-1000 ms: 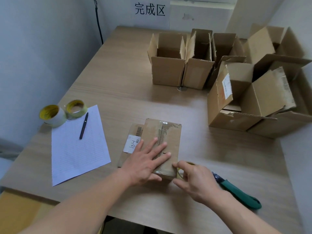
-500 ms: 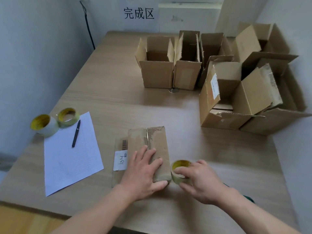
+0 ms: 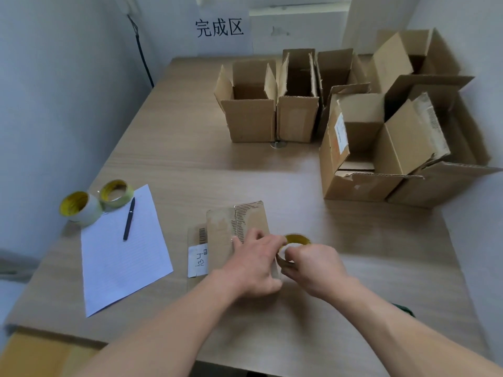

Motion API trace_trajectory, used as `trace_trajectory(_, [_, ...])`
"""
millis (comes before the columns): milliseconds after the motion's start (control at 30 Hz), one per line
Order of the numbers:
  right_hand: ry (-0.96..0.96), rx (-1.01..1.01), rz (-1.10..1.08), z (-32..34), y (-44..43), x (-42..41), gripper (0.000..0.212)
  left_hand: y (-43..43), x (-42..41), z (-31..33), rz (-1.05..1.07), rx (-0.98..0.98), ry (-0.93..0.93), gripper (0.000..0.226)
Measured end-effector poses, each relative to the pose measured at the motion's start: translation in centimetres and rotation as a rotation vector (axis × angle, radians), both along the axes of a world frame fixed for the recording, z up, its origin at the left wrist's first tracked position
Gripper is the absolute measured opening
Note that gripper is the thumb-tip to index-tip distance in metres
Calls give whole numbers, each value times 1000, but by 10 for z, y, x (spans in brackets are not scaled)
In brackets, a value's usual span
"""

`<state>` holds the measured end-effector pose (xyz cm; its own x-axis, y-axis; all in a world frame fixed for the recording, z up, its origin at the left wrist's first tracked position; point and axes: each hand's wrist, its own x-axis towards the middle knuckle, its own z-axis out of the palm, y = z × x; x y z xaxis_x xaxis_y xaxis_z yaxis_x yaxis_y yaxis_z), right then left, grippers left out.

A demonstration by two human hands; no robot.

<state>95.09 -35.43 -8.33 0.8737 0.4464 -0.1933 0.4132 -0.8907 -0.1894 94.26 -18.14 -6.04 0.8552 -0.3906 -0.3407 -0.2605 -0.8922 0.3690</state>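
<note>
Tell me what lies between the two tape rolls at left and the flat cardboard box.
The head view shows a white sheet of paper with a black pen on it, then bare table before the box.

The person is working bare-armed: the left forearm (image 3: pixel 174 317) and the right forearm (image 3: pixel 394 322) are showing uncovered along their whole visible length, ending in a bare left hand (image 3: pixel 253 265) and a bare right hand (image 3: pixel 313 270).
</note>
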Motion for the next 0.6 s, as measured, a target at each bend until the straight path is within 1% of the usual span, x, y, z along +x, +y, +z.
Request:
trace_trajectory(67, [-38, 23, 34, 2, 2, 1, 32, -5, 9, 3, 57, -14, 59, 54])
trace_trajectory(133, [-144, 66, 74, 4, -3, 0, 32, -10, 18, 9, 94, 4, 119, 51])
trace_trajectory(233, [-229, 42, 67, 0, -12, -6, 45, -16, 26, 13, 79, 55, 161, 55])
trace_trajectory(300, [-238, 86, 66, -6, -17, -11, 42, -17, 30, 12, 68, 94, 168, 59])
trace_trajectory(367, [-208, 140, 62, -10, -24, -15, 33, -17, 33, 8, 73, 92, 183, 63])
trace_trajectory(467, [-113, 216, 25, -7, -32, -16, 7, -17, 35, 5, 94, 73, 196, 65])
trace_trajectory(600, [-64, 230, 61, -1, -35, -11, 12, -18, 37, 2, 97, 64, 210, 64])
